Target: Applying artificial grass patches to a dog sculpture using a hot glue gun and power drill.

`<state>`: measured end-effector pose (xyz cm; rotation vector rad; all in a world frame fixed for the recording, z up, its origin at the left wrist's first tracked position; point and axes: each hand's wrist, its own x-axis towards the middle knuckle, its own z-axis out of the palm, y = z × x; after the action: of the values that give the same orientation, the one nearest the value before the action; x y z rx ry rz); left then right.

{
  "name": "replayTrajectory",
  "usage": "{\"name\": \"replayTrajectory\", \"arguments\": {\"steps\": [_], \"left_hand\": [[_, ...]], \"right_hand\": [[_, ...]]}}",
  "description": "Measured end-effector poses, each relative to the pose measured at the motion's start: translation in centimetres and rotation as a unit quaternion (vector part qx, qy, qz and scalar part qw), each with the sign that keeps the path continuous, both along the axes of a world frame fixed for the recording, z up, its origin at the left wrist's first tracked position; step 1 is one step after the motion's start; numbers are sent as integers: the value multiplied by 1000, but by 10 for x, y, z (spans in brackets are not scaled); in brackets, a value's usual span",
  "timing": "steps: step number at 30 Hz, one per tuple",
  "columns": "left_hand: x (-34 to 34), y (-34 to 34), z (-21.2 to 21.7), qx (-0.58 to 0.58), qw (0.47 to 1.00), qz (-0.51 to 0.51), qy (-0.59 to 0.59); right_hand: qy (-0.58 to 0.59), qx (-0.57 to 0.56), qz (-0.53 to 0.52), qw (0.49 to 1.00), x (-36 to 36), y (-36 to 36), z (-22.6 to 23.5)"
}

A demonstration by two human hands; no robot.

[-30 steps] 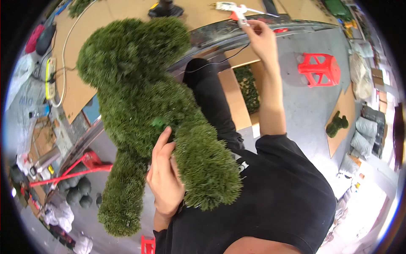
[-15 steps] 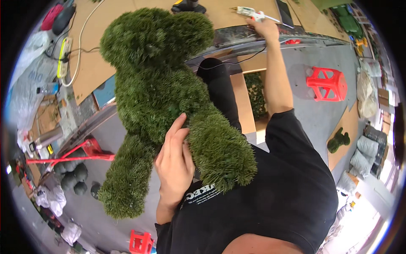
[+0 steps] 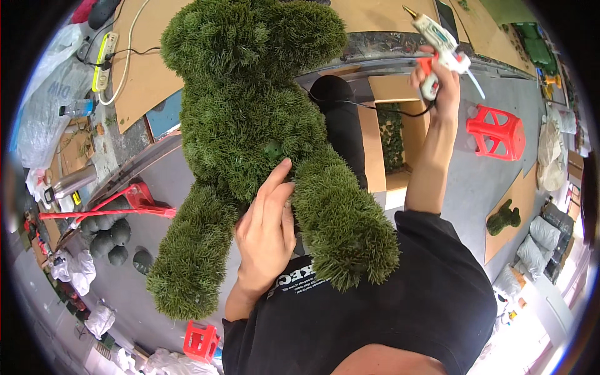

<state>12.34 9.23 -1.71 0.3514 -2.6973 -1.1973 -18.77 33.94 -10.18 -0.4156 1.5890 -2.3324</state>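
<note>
A large figure covered in green artificial grass, with a rounded head and two thick legs, leans between me and the worktable. My left hand lies between its legs, fingers stretched out, the index fingertip touching its lower belly. Just above that fingertip a small smooth green patch shows through the grass. My left thumb is hidden. Off to the right, my right hand is wrapped round the grip of a white hot glue gun, held up with its nozzle pointing up and left. A glue stick sticks out behind it.
An open cardboard box stands right of my black-clad leg. The brown-topped worktable runs along the far side, with a power strip. Red stools stand on the floor. A small grass figure lies at right on cardboard.
My right hand has lifted the glue gun off the worktable and brought it nearer, to the right. My left hand stays at the figure's belly. The view has shifted slightly.
</note>
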Motion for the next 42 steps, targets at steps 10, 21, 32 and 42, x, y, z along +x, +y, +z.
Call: {"name": "replayTrajectory", "arguments": {"steps": [10,21,32,42], "left_hand": [[-4,-2,-3,-34,998,-27,50],[-1,-2,1,6,1000,-7,1],[0,-2,1,12,1000,-9,-4],[0,-3,0,15,1000,-8,-5]], "right_hand": [[304,176,335,874,72,-58,57],[399,312,364,781,72,-65,91],[473,356,323,738,80,-66,93],[490,372,320,721,77,-68,92]]}}
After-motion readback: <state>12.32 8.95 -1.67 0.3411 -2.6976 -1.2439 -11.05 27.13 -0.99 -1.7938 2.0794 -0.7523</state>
